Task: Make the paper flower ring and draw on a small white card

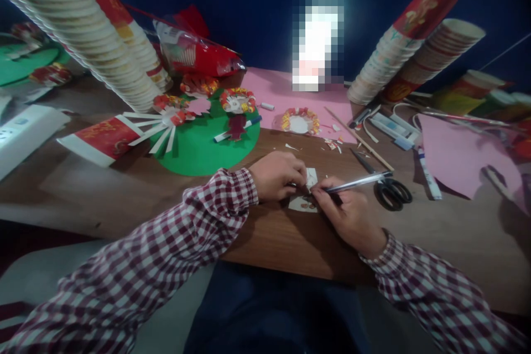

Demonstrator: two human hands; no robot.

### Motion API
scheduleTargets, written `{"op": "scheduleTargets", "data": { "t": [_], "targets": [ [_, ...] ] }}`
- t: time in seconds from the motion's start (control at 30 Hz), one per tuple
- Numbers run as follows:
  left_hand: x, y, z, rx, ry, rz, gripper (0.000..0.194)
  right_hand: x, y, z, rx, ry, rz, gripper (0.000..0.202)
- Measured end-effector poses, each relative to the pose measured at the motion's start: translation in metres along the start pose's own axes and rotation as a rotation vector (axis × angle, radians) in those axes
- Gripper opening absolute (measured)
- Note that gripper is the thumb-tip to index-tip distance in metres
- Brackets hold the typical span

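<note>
My right hand (352,215) is closed round a pen (359,181), with its tip end down at a small white piece of paper (305,203) on the table. Brown printed shapes show on the lower part of this paper. My left hand (280,176) lies at the paper's left edge, its fingers curled and holding the paper. The fingertips of both hands nearly meet and hide the paper's middle. Just right of my right hand are black-handled scissors (392,193).
Stacked paper cups (95,38) lean at left, and more cup stacks (409,27) at right. Ahead lie a green paper disc (194,157), a cut cup (99,141), pink paper (265,86), a paper ring (300,121), a wooden stick (365,144) and a marker (429,174). A bright blurred screen (317,38) stands behind.
</note>
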State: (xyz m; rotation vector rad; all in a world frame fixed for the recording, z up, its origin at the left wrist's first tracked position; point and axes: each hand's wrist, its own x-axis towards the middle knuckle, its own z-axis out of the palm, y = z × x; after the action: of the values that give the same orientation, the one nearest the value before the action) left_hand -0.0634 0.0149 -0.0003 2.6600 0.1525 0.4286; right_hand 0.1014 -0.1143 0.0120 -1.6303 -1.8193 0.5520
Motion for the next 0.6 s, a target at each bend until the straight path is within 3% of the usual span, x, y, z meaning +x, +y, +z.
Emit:
{"op": "scheduleTargets", "data": {
  "t": [0.6],
  "targets": [
    [0.0001,-0.0011,0.0015,0.014,0.005,-0.011,0.01,0.0001,0.0011,0.0017,-0.002,-0.018,-0.015,0.019]
  ]
}}
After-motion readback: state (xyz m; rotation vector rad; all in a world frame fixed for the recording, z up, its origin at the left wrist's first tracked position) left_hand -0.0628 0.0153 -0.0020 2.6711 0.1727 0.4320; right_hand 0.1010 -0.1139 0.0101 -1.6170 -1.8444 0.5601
